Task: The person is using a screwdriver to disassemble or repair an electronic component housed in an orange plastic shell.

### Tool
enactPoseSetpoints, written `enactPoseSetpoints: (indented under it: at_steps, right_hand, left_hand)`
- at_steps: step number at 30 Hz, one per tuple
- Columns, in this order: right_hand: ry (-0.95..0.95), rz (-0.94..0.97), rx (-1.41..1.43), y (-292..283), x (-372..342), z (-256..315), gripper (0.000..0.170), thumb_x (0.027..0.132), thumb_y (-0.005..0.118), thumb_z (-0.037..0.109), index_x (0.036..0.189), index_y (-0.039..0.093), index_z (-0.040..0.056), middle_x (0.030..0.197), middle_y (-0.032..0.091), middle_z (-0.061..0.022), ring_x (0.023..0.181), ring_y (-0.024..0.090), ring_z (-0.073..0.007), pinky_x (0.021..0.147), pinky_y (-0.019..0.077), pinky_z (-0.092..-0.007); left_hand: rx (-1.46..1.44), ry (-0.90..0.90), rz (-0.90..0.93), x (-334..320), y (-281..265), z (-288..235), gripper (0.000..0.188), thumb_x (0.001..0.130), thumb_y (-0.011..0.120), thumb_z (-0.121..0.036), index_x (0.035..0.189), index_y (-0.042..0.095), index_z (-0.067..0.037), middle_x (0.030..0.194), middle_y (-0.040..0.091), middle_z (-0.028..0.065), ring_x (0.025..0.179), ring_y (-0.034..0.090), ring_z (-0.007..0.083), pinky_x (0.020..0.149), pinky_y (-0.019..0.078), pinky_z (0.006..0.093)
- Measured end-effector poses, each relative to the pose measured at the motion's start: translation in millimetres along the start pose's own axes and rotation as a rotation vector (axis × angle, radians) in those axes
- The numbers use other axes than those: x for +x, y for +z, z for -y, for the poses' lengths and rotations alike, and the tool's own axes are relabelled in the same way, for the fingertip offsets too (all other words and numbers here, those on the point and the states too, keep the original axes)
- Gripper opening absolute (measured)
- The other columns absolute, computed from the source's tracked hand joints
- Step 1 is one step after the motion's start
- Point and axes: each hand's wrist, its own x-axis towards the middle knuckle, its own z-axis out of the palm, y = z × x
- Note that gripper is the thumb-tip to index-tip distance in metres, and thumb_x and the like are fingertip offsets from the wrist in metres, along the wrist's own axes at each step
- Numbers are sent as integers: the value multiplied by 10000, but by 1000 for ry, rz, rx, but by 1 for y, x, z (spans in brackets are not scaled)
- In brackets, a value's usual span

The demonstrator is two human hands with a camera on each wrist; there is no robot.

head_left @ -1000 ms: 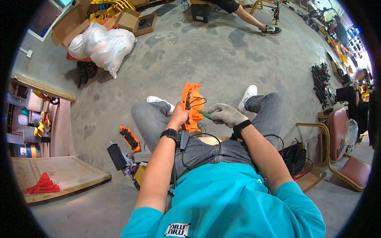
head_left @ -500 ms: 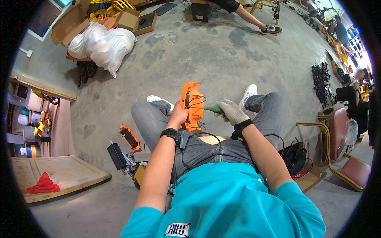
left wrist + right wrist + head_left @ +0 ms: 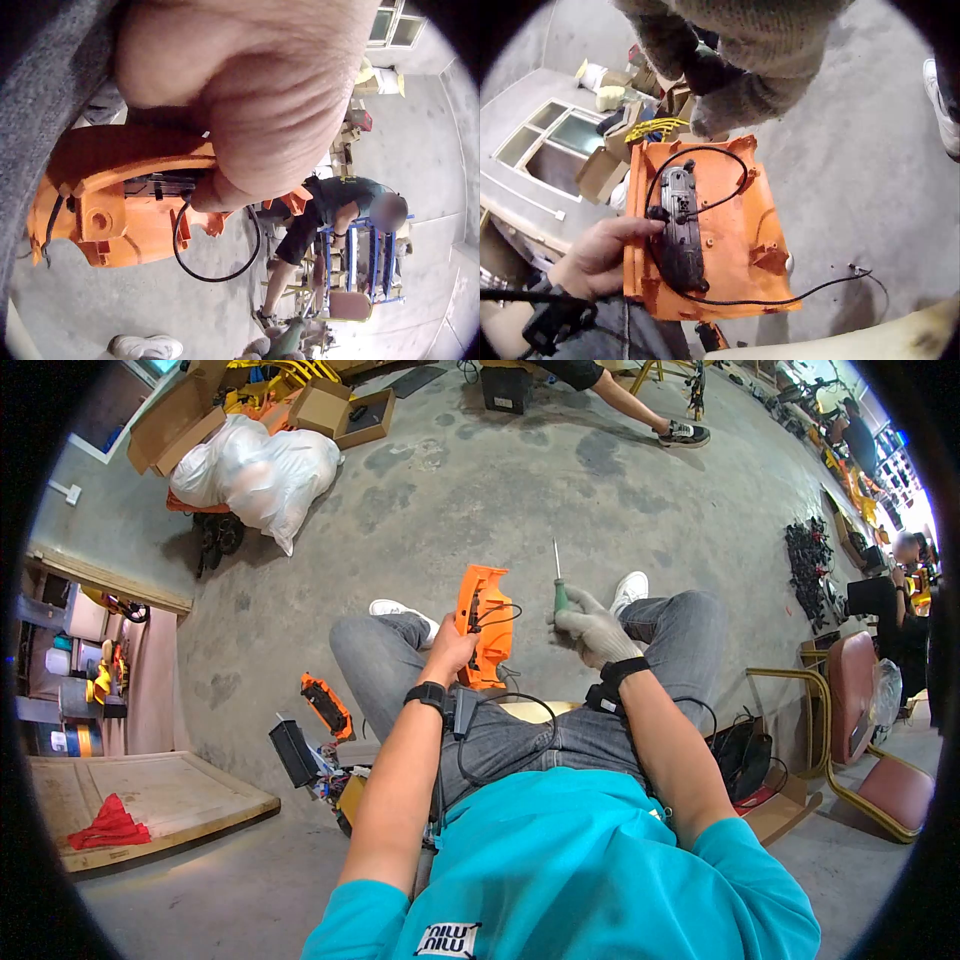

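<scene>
My bare left hand grips an orange plastic shell by its left edge, above my lap. Inside the shell sits a long black module, with my left thumb pressed near its side. A thin black cable loops from the module and trails off past the shell's lower edge. To the right of the shell and apart from it, my gloved right hand holds a screwdriver by its green handle. The bare metal shaft points away from me. The right wrist view shows the glove but not the screwdriver.
Another orange shell lies on the floor by my left leg, near a black box and loose wires. White bags and cardboard boxes stand far left. A chair is at the right; a seated person's leg extends ahead.
The screwdriver first pointed into the shell; my right hand has drawn it away to the right and swung the shaft forward. My left hand and the shell have barely moved.
</scene>
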Motion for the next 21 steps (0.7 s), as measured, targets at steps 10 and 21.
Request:
enactPoseSetpoints:
  at_steps: [10, 21]
  right_hand:
    - [-23, 120, -735, 36, 4, -41, 357, 774, 642, 245, 991, 593, -35, 843, 648, -137, 784, 660, -214, 729, 529, -350]
    - [-298, 93, -944, 44, 6, -58, 441, 825, 680, 413, 1025, 632, 23, 910, 691, -188, 889, 691, -340, 778, 528, -422]
  left_hand:
    - [68, -32, 52, -4, 11, -8, 536, 850, 624, -6, 1353, 453, 65, 1157, 649, 152, 1020, 653, 242, 898, 518, 346]
    - [106, -1, 136, -19, 21, -32, 498, 849, 621, -47, 1319, 492, 55, 1182, 646, 189, 1054, 646, 275, 902, 509, 362]
